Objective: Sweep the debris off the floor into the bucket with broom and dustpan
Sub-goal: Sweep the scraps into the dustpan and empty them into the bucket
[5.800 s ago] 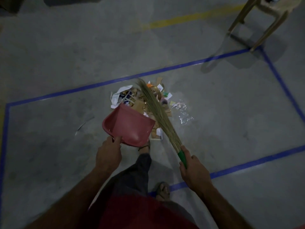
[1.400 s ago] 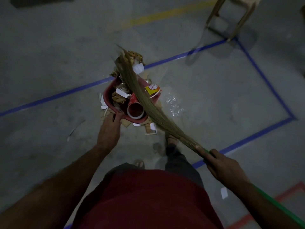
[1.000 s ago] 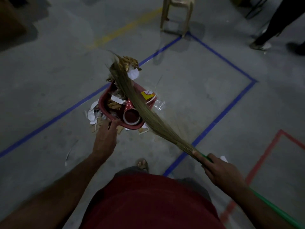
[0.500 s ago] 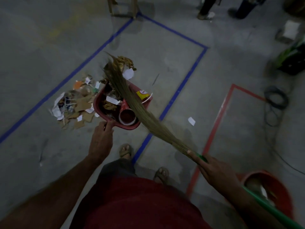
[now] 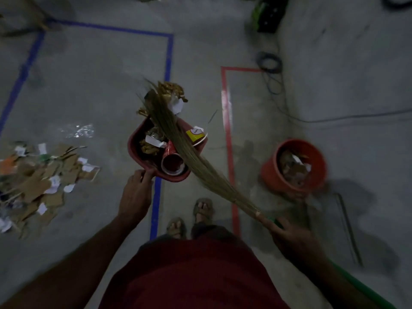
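My left hand point(image 5: 136, 192) grips the near rim of the red dustpan point(image 5: 133, 150), which is lifted off the floor and loaded with a red paper cup, paper scraps and cardboard bits. My right hand point(image 5: 289, 237) grips the broom point(image 5: 196, 166) at its green handle; the straw bristles lie across the dustpan's load and press on it. An orange bucket point(image 5: 269, 175) stands on the floor to the right, with debris inside. A pile of cardboard and paper debris point(image 5: 42, 177) lies on the floor at the left.
Blue tape lines point(image 5: 168, 61) and red tape lines point(image 5: 227, 121) mark the concrete floor. Cables point(image 5: 274, 83) run across the floor at upper right near a green-black object point(image 5: 267, 14). My sandalled feet point(image 5: 194, 217) stand below the dustpan.
I have turned right with the loaded dustpan and the broom held over it. The debris pile has slid to the left of view and the orange bucket has come fully into view.
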`<state>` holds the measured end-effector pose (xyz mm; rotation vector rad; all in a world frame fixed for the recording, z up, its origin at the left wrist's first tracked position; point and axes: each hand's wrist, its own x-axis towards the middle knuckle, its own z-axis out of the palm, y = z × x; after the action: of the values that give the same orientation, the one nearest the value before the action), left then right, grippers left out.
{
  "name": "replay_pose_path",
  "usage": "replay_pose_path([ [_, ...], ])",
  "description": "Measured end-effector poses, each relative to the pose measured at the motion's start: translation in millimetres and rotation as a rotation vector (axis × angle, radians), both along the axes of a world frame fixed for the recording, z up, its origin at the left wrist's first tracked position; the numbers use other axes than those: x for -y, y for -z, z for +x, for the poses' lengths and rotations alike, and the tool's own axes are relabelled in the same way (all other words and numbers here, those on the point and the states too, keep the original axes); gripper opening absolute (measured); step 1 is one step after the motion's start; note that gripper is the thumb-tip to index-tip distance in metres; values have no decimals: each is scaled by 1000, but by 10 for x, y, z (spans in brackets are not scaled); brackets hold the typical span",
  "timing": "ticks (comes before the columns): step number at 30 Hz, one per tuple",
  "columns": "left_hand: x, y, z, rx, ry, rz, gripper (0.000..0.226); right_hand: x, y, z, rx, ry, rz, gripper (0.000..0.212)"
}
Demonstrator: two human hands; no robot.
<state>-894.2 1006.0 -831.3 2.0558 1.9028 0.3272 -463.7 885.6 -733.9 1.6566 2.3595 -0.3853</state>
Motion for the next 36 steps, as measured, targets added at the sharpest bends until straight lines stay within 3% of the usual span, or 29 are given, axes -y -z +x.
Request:
replay_pose_path([
  [4,-1,50,481,1,189,1,47,630,-126,138,-46,172,14,88],
  [14,-57,90,2147,-41,498,-25,49,1769,-29,971,50,619,-241,99],
  [23,-7,385,3903,-67,632,-85,45,2138,5,2270,41,748,-264,106],
  [31,-13,465,4952,-99,680,-196,47,2182,123,3103,25,779,-250,111],
  [36,-268,671,5405,-182,736,-289,65,2014,321,3422,-44,740,-300,89],
])
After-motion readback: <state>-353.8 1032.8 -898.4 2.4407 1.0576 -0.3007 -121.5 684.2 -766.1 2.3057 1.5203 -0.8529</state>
